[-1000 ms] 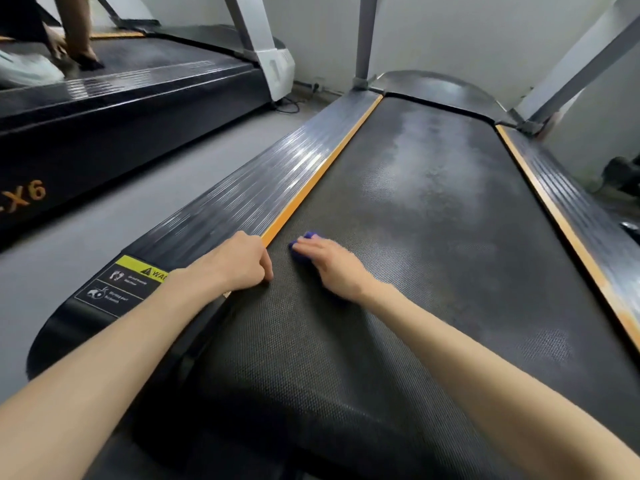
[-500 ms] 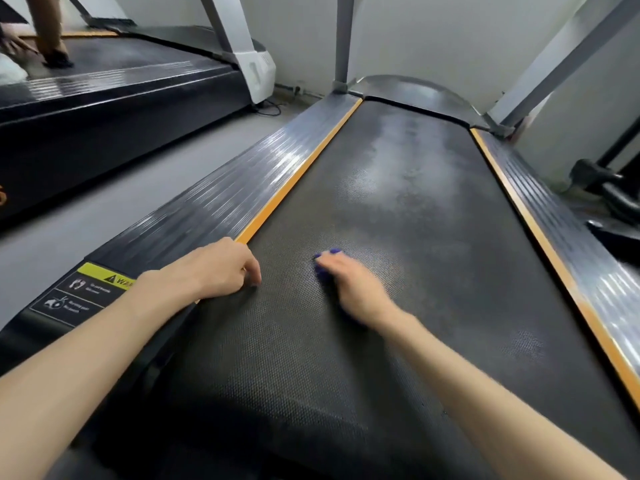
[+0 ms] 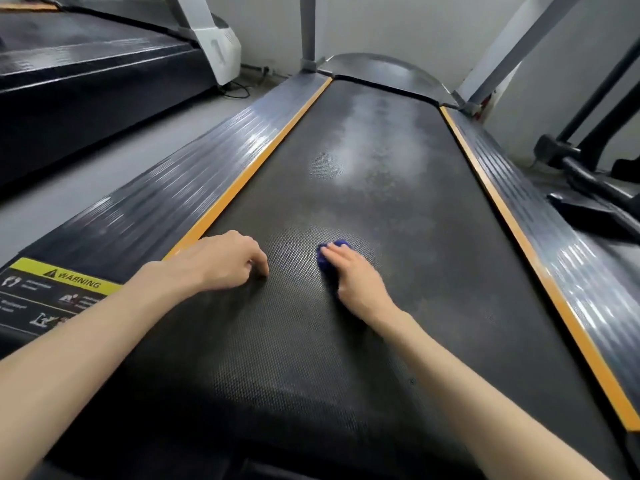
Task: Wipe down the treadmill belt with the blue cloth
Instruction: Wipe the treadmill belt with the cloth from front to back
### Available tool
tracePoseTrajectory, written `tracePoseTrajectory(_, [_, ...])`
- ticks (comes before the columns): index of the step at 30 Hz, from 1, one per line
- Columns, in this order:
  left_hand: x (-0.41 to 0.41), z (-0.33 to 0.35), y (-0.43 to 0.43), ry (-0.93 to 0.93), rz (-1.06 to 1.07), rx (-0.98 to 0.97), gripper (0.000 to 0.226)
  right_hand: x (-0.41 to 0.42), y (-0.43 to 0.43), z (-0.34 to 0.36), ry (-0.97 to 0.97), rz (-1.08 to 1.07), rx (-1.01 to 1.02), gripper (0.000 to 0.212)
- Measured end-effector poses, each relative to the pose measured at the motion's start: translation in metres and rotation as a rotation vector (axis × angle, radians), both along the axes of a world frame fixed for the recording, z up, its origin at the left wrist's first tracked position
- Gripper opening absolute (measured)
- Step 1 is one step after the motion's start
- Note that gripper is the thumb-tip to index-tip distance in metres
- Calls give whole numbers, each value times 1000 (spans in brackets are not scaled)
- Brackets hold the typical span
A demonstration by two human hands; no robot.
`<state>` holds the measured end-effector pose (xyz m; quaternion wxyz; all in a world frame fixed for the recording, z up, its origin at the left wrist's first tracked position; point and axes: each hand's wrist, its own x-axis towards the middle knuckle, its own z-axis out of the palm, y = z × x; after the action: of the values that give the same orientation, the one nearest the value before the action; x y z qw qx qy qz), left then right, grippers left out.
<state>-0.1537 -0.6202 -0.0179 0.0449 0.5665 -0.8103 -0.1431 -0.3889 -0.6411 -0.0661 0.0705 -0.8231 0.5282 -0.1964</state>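
As right hand [image 3: 360, 282] presses it, cloth [image 3: 325, 259] touches belt [image 3: 398, 220].

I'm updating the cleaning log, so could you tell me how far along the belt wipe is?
The near belt looks evenly dark, seemingly wiped. The right hand presses the blue cloth mid-belt; the left hand braces beside it. The pale hazy patch farther up is left to wipe.

Grey floor [image 3: 138, 143], pale wall [image 3: 398, 29], second treadmill [image 3: 86, 81] left.
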Motion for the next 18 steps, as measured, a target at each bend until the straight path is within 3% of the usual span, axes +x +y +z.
tracePoseTrajectory(2, [-5, -1, -2, -5, -11, -27, 41, 15, 28, -8, 24, 285, 10, 54])
tracePoseTrajectory(4, [-10, 0, -6, -8, -34, -34, 41, -11, 26, -8, -14, 324, 30, 48])
tracePoseTrajectory(6, [-16, 1, -10, 2, -56, -40, 44, -59, 8, -3, -25, 94, 83, 50])
tracePoseTrajectory(10, [-34, -2, -11, 33, -86, -87, 44, -169, -16, 14, -11, -584, 160, 67])
tracePoseTrajectory(12, [-42, -3, -13, 18, -109, -95, 43, -173, -15, 16, -3, -696, 137, 63])
tracePoseTrajectory(14, [-49, -5, -17, 8, -124, -104, 43, -145, -6, 10, -14, -519, 39, 51])
tracePoseTrajectory(18, [-65, -13, -30, 22, -125, -139, 46, -83, 53, -6, 48, 174, 74, 51])
